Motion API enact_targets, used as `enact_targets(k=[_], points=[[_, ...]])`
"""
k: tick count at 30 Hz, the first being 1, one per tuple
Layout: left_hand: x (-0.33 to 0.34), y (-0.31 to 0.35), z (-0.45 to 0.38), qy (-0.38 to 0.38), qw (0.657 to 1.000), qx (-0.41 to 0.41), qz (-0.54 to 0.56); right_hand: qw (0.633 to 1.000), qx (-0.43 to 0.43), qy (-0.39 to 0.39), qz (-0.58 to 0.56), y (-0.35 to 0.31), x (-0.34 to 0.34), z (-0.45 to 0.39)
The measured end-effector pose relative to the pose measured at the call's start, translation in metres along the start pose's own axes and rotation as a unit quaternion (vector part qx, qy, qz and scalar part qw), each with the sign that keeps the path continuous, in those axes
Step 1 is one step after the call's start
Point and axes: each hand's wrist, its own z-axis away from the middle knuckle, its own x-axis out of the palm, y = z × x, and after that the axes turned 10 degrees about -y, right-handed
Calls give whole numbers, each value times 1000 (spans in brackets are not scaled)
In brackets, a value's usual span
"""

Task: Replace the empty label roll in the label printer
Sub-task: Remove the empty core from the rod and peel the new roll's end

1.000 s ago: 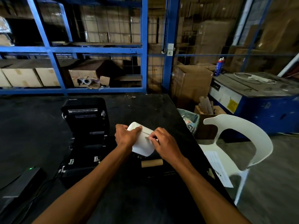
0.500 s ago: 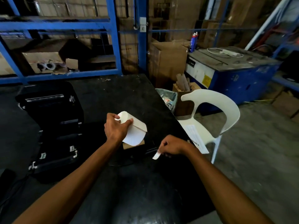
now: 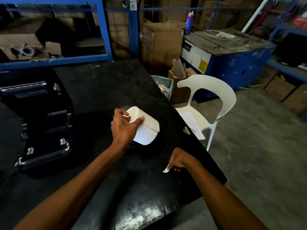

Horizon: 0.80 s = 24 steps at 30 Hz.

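My left hand (image 3: 123, 126) grips a full white label roll (image 3: 146, 128) by its end, holding it just above the black table (image 3: 103, 83). My right hand (image 3: 178, 159) is closed near the table's right edge, pinching a small white paper strip (image 3: 165, 170) pulled off the roll. The black label printer (image 3: 35, 117) stands at the left with its cover open; its roll bay looks dark. The empty cardboard core seen earlier is hidden behind the roll.
A white plastic chair (image 3: 211, 100) with a paper sheet (image 3: 191, 125) on its seat stands right of the table. Behind it are a lined bin (image 3: 163, 84), a carton of cardboard tubes (image 3: 180, 77) and a blue machine (image 3: 229, 55). Blue shelving (image 3: 101, 30) holds boxes.
My right hand tore a small strip off the roll and drew it down toward the table's right edge. The left hand kept hold of the roll. The camera turned right.
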Motion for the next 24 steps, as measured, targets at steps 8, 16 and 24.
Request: enact_targets(k=[8,16,24], points=[[-9,-15,2,19,999,-18,33,996,45,33,73,1,-2,6],[-27,-24,-4,31,993,-65,93,901,-188,107,-377,-91,-21,26],[-54,-21,-11,87,977,-75,178,856,-230,70,-459,-133,-7,21]])
